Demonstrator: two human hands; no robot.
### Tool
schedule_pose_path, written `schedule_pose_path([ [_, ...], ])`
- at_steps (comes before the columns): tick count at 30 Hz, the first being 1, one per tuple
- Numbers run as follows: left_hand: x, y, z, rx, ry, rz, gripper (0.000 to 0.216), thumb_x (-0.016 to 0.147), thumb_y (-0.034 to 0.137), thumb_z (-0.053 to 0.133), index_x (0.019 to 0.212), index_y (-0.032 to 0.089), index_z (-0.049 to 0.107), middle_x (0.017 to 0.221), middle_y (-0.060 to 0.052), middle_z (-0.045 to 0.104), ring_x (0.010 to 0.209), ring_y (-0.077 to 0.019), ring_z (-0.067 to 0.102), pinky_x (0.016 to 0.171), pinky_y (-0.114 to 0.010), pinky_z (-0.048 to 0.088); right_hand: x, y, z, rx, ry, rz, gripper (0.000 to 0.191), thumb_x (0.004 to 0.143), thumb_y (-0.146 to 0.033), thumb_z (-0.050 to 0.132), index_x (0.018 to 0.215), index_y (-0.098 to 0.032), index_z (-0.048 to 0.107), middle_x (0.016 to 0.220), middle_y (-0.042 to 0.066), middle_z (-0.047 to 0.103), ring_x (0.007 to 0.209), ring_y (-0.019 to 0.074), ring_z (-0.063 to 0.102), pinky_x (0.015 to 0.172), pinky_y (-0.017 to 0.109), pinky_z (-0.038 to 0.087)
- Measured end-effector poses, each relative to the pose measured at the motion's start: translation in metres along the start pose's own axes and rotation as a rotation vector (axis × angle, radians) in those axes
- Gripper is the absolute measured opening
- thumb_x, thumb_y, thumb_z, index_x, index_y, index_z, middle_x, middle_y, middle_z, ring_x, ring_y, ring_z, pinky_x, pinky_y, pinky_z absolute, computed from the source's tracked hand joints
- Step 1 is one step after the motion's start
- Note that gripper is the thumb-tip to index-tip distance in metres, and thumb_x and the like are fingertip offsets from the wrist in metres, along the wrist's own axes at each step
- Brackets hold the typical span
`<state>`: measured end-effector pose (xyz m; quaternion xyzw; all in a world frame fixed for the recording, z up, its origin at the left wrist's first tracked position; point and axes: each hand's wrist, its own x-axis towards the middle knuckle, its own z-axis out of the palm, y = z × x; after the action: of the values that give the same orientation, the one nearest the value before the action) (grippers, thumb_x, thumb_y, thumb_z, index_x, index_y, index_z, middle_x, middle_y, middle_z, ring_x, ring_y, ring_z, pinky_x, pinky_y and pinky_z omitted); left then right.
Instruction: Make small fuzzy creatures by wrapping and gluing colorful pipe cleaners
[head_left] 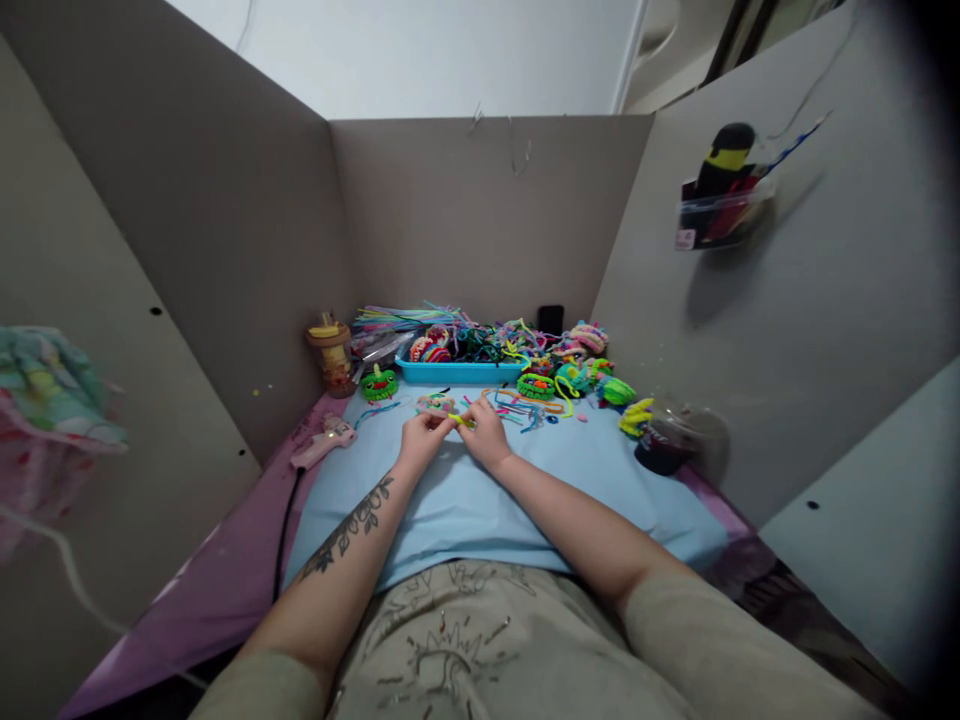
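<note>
Over the light blue cloth, my left hand [423, 440] and my right hand [486, 434] meet, fingertips pinched around a short yellow pipe cleaner [463, 422]. Both sets of fingers are closed on it, one at each end, and they hide part of its shape. Just beyond my hands lies a small multicoloured fuzzy piece [436, 402]. Cut pipe cleaner bits [531, 411] in blue, pink and orange are scattered past my right hand. A green fuzzy figure with a red mouth [379, 384] sits farther back on the left.
A blue tray [459, 374] heaped with coloured pipe cleaners stands at the back. To the left are a pink glue gun [327, 440] with a black cord and a brown-lidded cup [330, 358]. A dark jar [666, 446] stands right. Grey panels [487, 210] enclose three sides.
</note>
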<state>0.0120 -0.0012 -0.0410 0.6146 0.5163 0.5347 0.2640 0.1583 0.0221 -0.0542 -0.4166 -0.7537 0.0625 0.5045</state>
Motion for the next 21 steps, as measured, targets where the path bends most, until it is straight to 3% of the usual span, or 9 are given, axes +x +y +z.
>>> schedule_pose_path([
  [8,-0.001,0.009,-0.001,0.001,-0.010,0.023,0.021,0.067,0.033,0.068,0.074,0.013,0.070,0.072,-0.006,0.071,0.068,-0.0176,0.064,0.063,-0.026,0.049,0.000,0.000,0.002,-0.019,-0.001,-0.003,0.013,0.069,-0.014,0.057,0.066,-0.020,0.046,0.076,0.002,0.046,0.075,0.0185,0.047,0.069,0.030,0.039],
  [14,0.000,0.003,0.001,-0.061,-0.019,0.044,0.019,0.068,0.032,0.067,0.074,0.014,0.069,0.076,-0.006,0.070,0.065,-0.0157,0.064,0.061,-0.025,0.049,0.000,0.000,0.002,-0.026,-0.015,-0.011,0.010,0.071,-0.015,0.056,0.069,-0.020,0.048,0.078,0.003,0.047,0.076,0.0192,0.047,0.070,0.031,0.041],
  [17,0.001,-0.002,0.002,-0.086,-0.028,0.041,0.017,0.068,0.029,0.066,0.076,0.014,0.068,0.075,-0.005,0.069,0.063,-0.0151,0.063,0.059,-0.025,0.049,0.001,-0.001,0.002,0.004,-0.032,-0.035,0.008,0.072,-0.016,0.056,0.078,-0.019,0.052,0.084,0.005,0.050,0.083,0.0203,0.049,0.075,0.033,0.043],
  [21,0.002,-0.007,0.003,-0.112,-0.018,0.074,0.013,0.069,0.025,0.065,0.078,0.015,0.067,0.074,-0.005,0.069,0.063,-0.0149,0.063,0.061,-0.026,0.050,0.000,-0.002,0.002,0.047,-0.053,-0.084,0.022,0.073,-0.016,0.058,0.095,-0.017,0.057,0.095,0.008,0.053,0.094,0.0220,0.050,0.083,0.035,0.043],
])
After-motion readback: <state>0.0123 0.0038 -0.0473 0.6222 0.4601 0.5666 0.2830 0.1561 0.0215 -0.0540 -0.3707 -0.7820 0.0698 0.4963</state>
